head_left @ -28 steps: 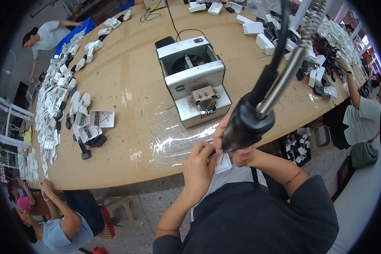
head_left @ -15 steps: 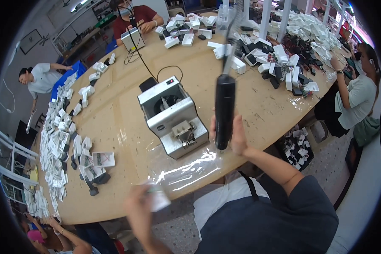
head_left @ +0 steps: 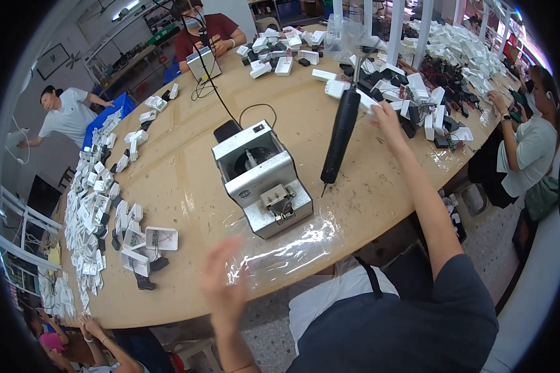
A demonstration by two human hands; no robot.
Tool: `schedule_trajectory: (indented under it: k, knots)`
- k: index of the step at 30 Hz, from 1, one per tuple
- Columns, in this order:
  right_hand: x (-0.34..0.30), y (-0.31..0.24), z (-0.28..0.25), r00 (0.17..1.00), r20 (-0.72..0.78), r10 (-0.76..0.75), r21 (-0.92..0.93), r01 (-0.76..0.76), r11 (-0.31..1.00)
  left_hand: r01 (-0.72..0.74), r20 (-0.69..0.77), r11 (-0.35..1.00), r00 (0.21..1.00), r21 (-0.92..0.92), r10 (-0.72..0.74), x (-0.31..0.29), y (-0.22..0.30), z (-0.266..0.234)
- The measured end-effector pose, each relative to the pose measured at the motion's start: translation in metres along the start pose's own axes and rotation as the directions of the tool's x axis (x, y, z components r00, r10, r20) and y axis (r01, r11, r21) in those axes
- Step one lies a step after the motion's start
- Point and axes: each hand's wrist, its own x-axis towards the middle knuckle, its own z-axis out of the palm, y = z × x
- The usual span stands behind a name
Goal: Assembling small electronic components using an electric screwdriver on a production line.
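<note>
My right hand (head_left: 389,127) reaches out over the table, its fingers closed at the end of a white plastic case (head_left: 364,99). Nearer to me, a black electric screwdriver (head_left: 342,137) hangs tilted from a coiled line, its bit pointing down at the table and no hand on it. My left hand (head_left: 223,283) is blurred above the front edge, thumb and fingers apart, with nothing visible in it. Between the hands stands a silver metal machine (head_left: 264,180) with an open well on top and a small clamp-like fixture on its front step.
White casings (head_left: 87,211) are heaped along the left edge; opened cases with wires (head_left: 149,242) lie nearer. More cases, black parts and wires (head_left: 417,99) pile up at the far right behind white posts. Clear plastic sheet (head_left: 286,255) covers the front edge. Several people work around the table.
My right hand has left the screwdriver and moved forward right to the white case; the screwdriver now hangs tilted. The white piece is gone from my left hand, which has risen slightly.
</note>
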Motion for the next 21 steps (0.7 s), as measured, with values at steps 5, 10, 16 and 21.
schedule_trajectory:
  k: [5,10,16,21]
  knots:
    - [-0.081,-0.105,-0.080,0.916,0.401,-0.017,0.071,-0.013,0.997,0.088,0.316,0.825,0.942,-0.558,0.113,0.000,0.060,0.073]
    - [-0.159,-0.138,-0.122,0.733,0.660,-0.163,-0.132,0.327,0.936,0.099,0.390,0.797,0.903,-0.596,0.180,0.013,0.078,0.169]
    - [-0.200,-0.132,-0.154,0.797,0.585,-0.151,-0.106,0.260,0.960,-0.445,0.180,0.885,0.867,-0.138,0.465,0.091,0.094,0.239]
    - [-0.194,-0.133,-0.163,0.839,0.543,-0.032,-0.186,0.157,0.970,-0.611,0.463,0.774,0.645,-0.166,0.608,0.153,0.097,0.271]
